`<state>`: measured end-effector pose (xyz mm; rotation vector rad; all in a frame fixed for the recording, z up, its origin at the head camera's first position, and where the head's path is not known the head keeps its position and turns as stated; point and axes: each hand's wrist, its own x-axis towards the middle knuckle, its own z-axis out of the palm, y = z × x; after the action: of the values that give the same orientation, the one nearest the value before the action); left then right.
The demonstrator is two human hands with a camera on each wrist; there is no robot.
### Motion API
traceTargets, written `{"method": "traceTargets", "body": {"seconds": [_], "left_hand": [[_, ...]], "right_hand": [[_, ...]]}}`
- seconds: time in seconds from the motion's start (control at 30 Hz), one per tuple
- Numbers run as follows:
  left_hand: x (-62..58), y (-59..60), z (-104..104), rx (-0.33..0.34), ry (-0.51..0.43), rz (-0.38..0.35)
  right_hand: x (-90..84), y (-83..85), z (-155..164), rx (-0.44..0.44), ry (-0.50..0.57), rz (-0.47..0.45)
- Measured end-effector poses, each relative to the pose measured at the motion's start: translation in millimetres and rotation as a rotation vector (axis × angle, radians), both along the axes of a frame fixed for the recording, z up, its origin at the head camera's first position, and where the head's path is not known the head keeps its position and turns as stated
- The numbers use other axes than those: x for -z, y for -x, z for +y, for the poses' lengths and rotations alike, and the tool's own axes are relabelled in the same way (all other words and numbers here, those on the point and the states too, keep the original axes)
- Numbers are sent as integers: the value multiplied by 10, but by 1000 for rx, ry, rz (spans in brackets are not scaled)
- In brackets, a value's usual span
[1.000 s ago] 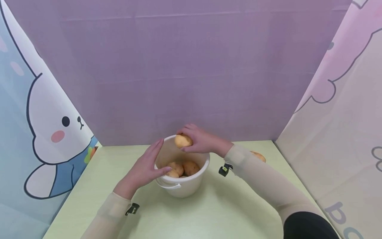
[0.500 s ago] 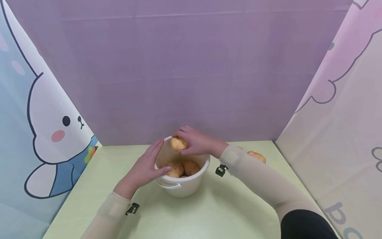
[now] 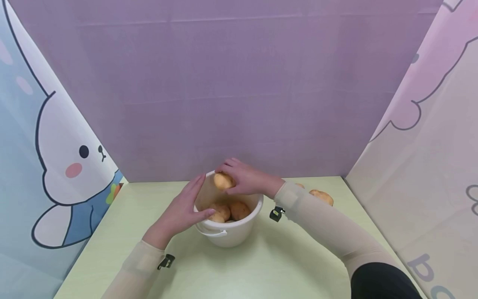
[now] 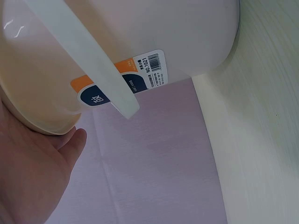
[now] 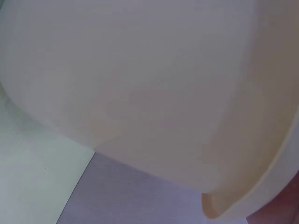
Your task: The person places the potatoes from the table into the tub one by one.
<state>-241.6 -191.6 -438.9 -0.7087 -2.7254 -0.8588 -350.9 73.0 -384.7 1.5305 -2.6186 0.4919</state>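
- Right hand (image 3: 246, 180) and its potato (image 3: 223, 181) have dipped slightly toward the bucket's far rim since a second ago, drifting toward 9 o'clock; the left hand has barely moved.
- Fingers of the right hand curl round the potato, holding it over the mouth of the white bucket (image 3: 233, 234) at its 12 o'clock edge, not yet among the others.
- Left hand (image 3: 181, 211) lies with fingers straight against the bucket's 9 o'clock side, thumb touching the rim, steadying it without gripping; the left wrist view shows the rim against the palm beside the handle (image 4: 88, 60) and a barcode label (image 4: 135, 77).
- Done well, as a judgement: the potato should go low into the bucket before the fingers let go, so it settles rather than drops, while the flat hand braces the light bucket against tipping.
- Count: one bucket on the pale green surface (image 3: 284, 265); one potato in hand; three potatoes (image 3: 239, 210) visible inside, any more hidden; two loose potatoes (image 3: 322, 196) near the surface's 2 o'clock corner, one partly hidden behind the sleeve.
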Motion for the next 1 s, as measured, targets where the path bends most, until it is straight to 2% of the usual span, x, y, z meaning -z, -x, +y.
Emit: {"method": "traceTargets", "body": {"seconds": [0.23,0.4,0.57,0.87,1.0], "left_hand": [[4,4,-5,7,0,4],[-7,-1,-4,11,-3,1],[-8,3,-7,12,-4,6],[-19,-37,-9,1,-25,-9],[-14,-35,-15,-1,-26,2]], "right_hand": [[-2,10,24,-6,14,-31],[-13,6,50,-13,24,-18],[-36,1,115,-15,75,-30],[-66,-68,450,-40,218,20],[-48,-96,662,-15,260,33]]}}
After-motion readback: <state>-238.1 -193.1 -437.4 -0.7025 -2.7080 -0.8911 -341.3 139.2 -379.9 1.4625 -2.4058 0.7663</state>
